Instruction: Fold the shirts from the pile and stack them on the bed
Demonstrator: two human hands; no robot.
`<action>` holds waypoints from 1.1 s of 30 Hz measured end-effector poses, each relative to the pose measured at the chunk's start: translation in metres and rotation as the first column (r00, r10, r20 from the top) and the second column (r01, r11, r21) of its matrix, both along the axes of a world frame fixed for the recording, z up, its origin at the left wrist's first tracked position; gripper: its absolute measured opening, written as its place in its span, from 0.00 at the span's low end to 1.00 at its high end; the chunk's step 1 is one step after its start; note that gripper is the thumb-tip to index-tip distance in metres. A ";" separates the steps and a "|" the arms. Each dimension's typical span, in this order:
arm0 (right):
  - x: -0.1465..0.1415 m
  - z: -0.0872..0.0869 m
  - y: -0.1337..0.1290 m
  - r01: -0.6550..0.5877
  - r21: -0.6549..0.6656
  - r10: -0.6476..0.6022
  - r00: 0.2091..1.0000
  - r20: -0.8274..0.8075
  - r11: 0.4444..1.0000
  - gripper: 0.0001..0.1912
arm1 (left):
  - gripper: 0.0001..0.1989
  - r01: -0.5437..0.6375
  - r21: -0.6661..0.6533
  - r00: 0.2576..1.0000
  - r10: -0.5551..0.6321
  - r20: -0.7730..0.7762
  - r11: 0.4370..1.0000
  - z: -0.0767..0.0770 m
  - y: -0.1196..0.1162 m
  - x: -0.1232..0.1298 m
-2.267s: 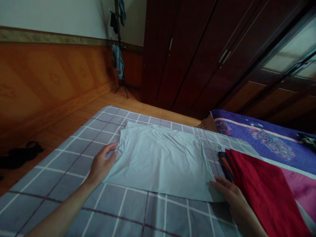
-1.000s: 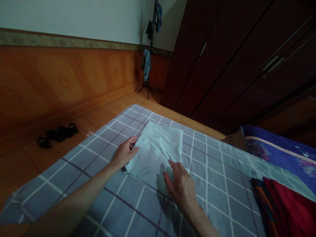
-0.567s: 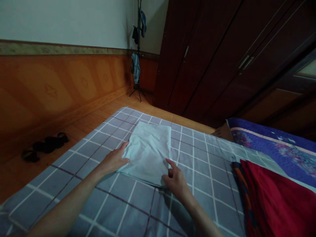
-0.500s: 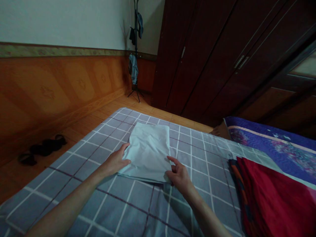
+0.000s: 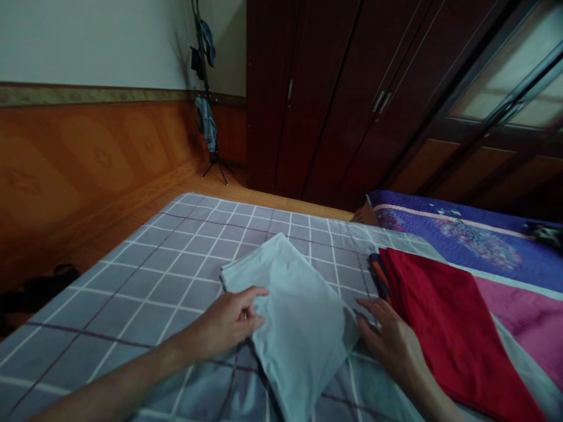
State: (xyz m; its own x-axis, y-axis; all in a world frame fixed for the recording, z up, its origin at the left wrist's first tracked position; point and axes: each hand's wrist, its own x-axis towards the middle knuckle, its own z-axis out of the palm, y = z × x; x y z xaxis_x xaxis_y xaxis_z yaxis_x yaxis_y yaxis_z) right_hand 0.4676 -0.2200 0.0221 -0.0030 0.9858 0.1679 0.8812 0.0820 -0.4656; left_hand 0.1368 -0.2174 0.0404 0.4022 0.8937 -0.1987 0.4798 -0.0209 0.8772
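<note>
A folded pale blue T-shirt (image 5: 299, 316) lies at a slant on the grey checked bedsheet (image 5: 132, 305), its lower end running toward me. My left hand (image 5: 231, 322) sits on the shirt's left edge, with the fingers curled over the cloth and holding it. My right hand (image 5: 391, 340) rests flat with its fingers apart, just beyond the shirt's right corner. It holds nothing, and its fingertips are close to a red cloth (image 5: 444, 328).
A narrow striped dark and orange cloth (image 5: 380, 278) lies by the red cloth. A purple quilt (image 5: 466, 240) spreads beyond them. A dark wardrobe (image 5: 316, 99) stands past the bed, with a clothes stand (image 5: 204, 99) by the wall and dark sandals (image 5: 37, 290) on the wooden floor.
The shirt has swung from square to slanted and shifted right, nearer the red cloth. Both hands have moved right with it, and my right hand has spread open beyond its corner.
</note>
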 end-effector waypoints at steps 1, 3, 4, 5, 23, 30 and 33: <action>-0.011 -0.001 -0.007 -0.095 0.044 0.095 0.995 -0.003 0.994 0.16 | 0.20 -0.011 0.133 0.998 0.020 -0.068 0.991 0.001 0.017 0.001; -0.038 -0.001 -0.021 -0.299 0.106 0.299 0.954 0.011 0.948 0.16 | 0.17 -0.035 0.356 0.974 0.111 -0.196 0.934 -0.001 0.052 0.005; -0.052 -0.002 -0.027 -0.417 0.120 0.416 0.909 0.031 0.901 0.16 | 0.17 -0.048 0.440 0.951 0.175 -0.254 0.897 -0.004 0.069 0.007; -0.065 -0.004 -0.033 -0.523 0.121 0.521 0.852 0.055 0.844 0.16 | 0.16 -0.056 0.502 0.924 0.235 -0.303 0.863 -0.008 0.084 0.009; -0.092 -0.050 -0.046 -0.815 0.232 0.817 0.566 0.116 0.531 0.09 | 0.09 -0.075 0.571 0.819 0.377 -0.432 0.818 -0.056 0.129 -0.011; -0.081 -0.040 -0.040 -0.756 0.304 0.721 0.650 0.239 0.580 0.36 | 0.09 0.092 0.724 0.888 0.273 -0.371 0.684 -0.038 0.105 0.021; -0.079 -0.057 -0.041 -0.774 0.243 0.670 0.630 0.392 0.585 0.44 | 0.16 0.361 0.686 0.877 0.020 -0.480 0.631 -0.043 0.094 0.037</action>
State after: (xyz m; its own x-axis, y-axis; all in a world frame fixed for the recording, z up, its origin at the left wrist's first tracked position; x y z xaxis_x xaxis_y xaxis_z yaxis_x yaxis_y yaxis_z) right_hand 0.3888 -0.2607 -0.0346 -0.7759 0.4979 0.3873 0.5227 0.8512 -0.0473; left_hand 0.1737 -0.1239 -0.0028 0.6125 0.7263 0.3120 0.6909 -0.6837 0.2352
